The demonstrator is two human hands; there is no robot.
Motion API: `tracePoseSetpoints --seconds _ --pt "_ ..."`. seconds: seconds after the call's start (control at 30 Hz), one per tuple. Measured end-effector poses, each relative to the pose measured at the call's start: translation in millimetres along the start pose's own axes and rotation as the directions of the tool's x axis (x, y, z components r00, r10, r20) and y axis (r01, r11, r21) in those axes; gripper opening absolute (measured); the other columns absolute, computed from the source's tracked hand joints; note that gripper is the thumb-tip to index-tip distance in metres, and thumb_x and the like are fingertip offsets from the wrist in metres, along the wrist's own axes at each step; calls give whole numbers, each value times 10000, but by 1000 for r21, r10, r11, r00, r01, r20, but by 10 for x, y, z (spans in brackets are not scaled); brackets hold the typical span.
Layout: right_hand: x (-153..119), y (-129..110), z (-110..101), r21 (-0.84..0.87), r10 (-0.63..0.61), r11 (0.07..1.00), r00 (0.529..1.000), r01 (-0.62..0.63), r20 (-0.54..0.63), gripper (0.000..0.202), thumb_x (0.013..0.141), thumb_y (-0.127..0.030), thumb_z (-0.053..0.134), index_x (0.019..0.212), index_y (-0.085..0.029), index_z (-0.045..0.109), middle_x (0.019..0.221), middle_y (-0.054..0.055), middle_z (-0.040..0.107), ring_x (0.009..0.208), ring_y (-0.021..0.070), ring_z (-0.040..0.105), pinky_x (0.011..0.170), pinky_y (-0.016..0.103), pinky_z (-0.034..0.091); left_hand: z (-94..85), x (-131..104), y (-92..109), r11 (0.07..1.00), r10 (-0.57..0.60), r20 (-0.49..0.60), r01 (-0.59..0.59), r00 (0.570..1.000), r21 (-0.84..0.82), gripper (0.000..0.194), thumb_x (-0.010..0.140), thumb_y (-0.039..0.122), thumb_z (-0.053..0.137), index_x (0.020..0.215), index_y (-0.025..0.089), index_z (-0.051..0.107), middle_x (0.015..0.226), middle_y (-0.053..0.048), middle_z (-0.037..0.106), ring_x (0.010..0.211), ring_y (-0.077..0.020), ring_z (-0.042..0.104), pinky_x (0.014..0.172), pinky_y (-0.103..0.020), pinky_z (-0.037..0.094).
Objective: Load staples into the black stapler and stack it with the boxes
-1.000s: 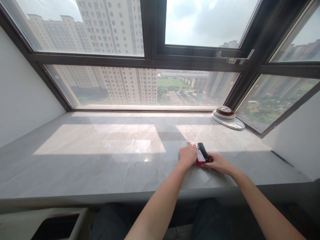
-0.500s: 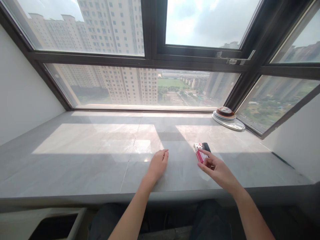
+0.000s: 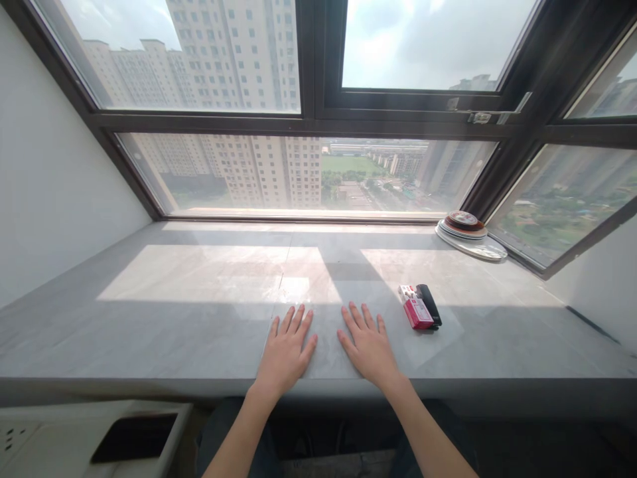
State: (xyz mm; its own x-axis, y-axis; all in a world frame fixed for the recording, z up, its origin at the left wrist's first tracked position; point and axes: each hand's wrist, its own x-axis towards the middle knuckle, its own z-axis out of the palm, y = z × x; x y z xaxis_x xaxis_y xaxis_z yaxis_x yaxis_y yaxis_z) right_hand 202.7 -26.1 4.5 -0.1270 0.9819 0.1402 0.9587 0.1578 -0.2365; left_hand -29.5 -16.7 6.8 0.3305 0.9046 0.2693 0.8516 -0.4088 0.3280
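My left hand (image 3: 287, 350) lies flat on the grey windowsill (image 3: 164, 338), palm down, with its fingers spread. To its right, my right hand (image 3: 367, 343) rests palm down on the same surface, fingers apart and holding nothing. A small pink and white box (image 3: 417, 311) lies a little to the right of my right hand, not touching it. Right alongside the box is a long black object (image 3: 430, 305) that looks like a stapler.
Stacked plates (image 3: 466, 234) sit in the far right corner by the window frame (image 3: 308, 125). Below the sill's front edge at lower left is a pale panel (image 3: 50, 438) with sockets and a dark recess (image 3: 134, 438). White walls close off both sides.
My right hand has let go of the pink and white box and moved left. Both hands have flattened onto the sill with fingers spread. The view has shifted slightly.
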Motion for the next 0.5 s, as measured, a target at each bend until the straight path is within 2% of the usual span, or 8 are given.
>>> tracePoseSetpoints --seconds 0.23,0.33,0.4,0.43,0.5 --pt "1 -21 3 23 -5 1000 1000 6 -30 601 1038 -512 331 1607 -329 265 1683 -5 197 1558 307 94 1229 560 35 -3 5 -3 1000 -8 -2 8 1000 -23 574 1013 474 430 1570 399 312 1668 14 246 1556 -277 169 1249 -556 95" --pt "-15 -6 -5 105 -20 994 997 27 -71 595 1025 -512 393 1577 -293 350 1664 26 261 1554 313 132 1231 560 69 -50 14 -19 991 -39 4 40 999 -131 511 1005 512 453 1502 389 452 1642 15 309 1547 -271 207 1250 -568 105" --pt "-32 19 -26 209 -6 978 994 29 -111 540 1011 -524 440 1475 -257 505 1619 57 366 1543 315 191 1231 560 104 -83 18 -54 963 -80 23 83 997 -256 402 1018 522 421 1286 369 679 1580 24 427 1522 -259 286 1252 -566 127" --pt "-41 36 -40 272 9 962 992 26 -128 477 1007 -531 454 1355 -247 614 1581 64 432 1533 313 228 1231 559 118 -94 17 -77 942 -100 24 102 995 -318 413 1027 514 398 1113 349 767 1542 29 482 1506 -251 322 1257 -557 135" --pt "-57 76 -71 403 37 915 989 25 -144 417 1014 -529 449 961 -240 744 1483 48 559 1508 299 306 1234 551 128 -107 12 -122 904 -132 3 121 991 -411 530 1039 472 366 790 313 806 1487 41 544 1488 -235 362 1269 -529 138"
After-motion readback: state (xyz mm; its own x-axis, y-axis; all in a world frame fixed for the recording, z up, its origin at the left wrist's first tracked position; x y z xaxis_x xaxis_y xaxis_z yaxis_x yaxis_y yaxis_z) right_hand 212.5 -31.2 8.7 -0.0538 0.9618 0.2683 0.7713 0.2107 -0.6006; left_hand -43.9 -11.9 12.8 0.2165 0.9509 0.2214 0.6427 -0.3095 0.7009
